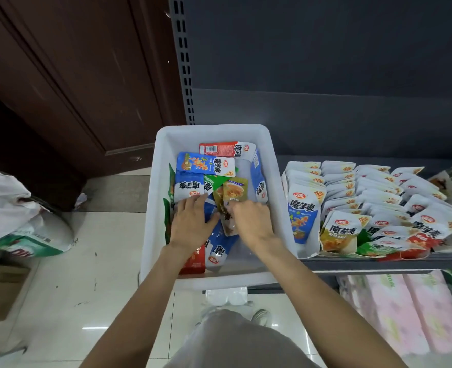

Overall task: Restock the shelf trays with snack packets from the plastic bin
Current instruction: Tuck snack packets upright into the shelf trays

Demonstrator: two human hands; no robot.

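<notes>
The right hand (251, 221) has its fingers curled narrow onto an olive-brown packet (234, 192), seemingly pinching its lower edge; the left hand (193, 221) lies flat with fingers straight on the blue packets (189, 187). This looks like the picking step. Next the chosen packet should lift clear and go right to the matching shelf tray (339, 235). The packets are glossy, flat and jumbled in the white plastic bin (161, 160).

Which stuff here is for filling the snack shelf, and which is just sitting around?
For the job: white bin, snack packets inside, shelf trays, left hand, right hand.

Just lying about: white sack, cardboard box, pink packs.
</notes>
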